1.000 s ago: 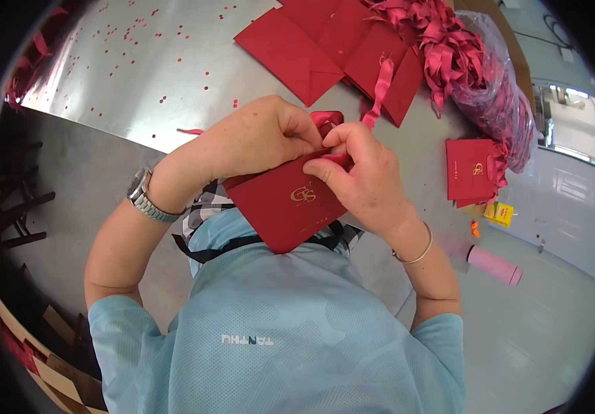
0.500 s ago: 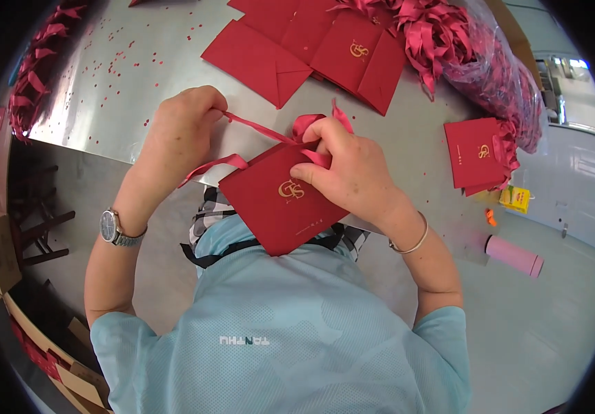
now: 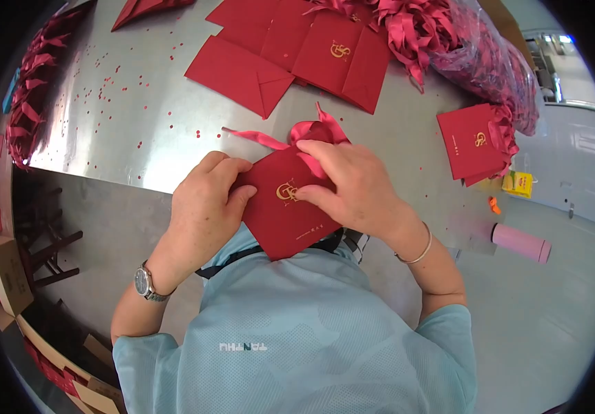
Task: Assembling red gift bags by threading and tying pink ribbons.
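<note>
A red paper gift bag [image 3: 290, 221] with a gold emblem is held tilted at the table's front edge, close to my body. My left hand [image 3: 209, 190] grips its left corner between thumb and fingers. On the upper right side, my right hand [image 3: 353, 183] pinches the bag near its top, thumb on the front. A pinkish-red ribbon [image 3: 259, 138] lies along the bag's top edge, one loose end pointing left and another sticking up by the right hand. Part of the ribbon is hidden under the right fingers.
Flat red bags [image 3: 342, 58] lie at the back of the metal table [image 3: 132, 138], which is strewn with red paper dots. A plastic sack of ribbons [image 3: 480, 62] stands back right, near finished-looking bags [image 3: 466, 141]. A pink bottle [image 3: 522, 243] is at right; cardboard boxes [image 3: 11, 276] stand at left.
My left hand has let go of the ribbon end and moved down and right onto the bag's left corner. The right hand keeps its grip near the bag's top.
</note>
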The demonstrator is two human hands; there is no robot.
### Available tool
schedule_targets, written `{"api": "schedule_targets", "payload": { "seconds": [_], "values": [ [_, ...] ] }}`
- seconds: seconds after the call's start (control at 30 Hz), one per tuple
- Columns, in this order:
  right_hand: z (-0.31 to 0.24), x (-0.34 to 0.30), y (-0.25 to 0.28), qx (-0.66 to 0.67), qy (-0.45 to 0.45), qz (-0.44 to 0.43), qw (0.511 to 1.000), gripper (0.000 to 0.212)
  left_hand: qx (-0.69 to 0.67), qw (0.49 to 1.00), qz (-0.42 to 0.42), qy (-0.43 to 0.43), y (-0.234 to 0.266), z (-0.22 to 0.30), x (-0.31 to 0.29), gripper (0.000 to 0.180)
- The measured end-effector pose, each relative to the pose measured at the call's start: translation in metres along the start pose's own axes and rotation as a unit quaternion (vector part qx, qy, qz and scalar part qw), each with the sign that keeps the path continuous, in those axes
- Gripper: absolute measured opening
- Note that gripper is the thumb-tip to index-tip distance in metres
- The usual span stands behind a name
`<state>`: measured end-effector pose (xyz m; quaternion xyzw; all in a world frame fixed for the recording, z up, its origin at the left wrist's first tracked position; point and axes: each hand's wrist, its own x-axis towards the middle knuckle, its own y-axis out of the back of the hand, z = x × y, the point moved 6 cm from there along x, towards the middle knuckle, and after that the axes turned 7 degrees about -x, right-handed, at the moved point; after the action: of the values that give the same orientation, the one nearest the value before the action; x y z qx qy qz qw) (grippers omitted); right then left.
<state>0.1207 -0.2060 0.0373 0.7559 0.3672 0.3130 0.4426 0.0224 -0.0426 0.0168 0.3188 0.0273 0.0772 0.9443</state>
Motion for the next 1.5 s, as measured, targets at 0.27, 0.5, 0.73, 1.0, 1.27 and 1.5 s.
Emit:
{"api": "schedule_targets", "payload": {
  "seconds": [0.27,0.5,0.73,1.0,1.27,1.5],
  "values": [
    [0.063,0.020,0.011,-0.082,0.098,0.033,0.991,0.026,0.014,0.998,0.026,-0.055,0.006,0.008,0.002,0.013],
    [0.064,0.012,0.011,-0.185,0.130,-0.012,0.974,0.019,-0.074,0.995,0.047,0.043,0.027,-0.011,-0.016,0.010],
    [0.055,-0.048,0.029,0.043,-0.146,-0.001,0.988,0.015,-0.114,0.984,0.063,0.122,0.027,-0.028,-0.020,0.009],
    [0.021,-0.107,0.033,0.518,-0.211,-0.061,0.827,0.030,-0.110,0.986,0.021,0.121,0.018,-0.028,0.002,0.009],
    [0.002,-0.112,0.054,0.626,-0.216,0.106,0.742,0.022,-0.205,0.963,-0.033,0.172,0.005,-0.035,0.009,0.009],
    [-0.017,-0.078,0.079,0.177,-0.027,0.204,0.962,0.034,-0.291,0.921,-0.122,0.227,0.004,-0.037,0.000,0.012]
  ]
}}
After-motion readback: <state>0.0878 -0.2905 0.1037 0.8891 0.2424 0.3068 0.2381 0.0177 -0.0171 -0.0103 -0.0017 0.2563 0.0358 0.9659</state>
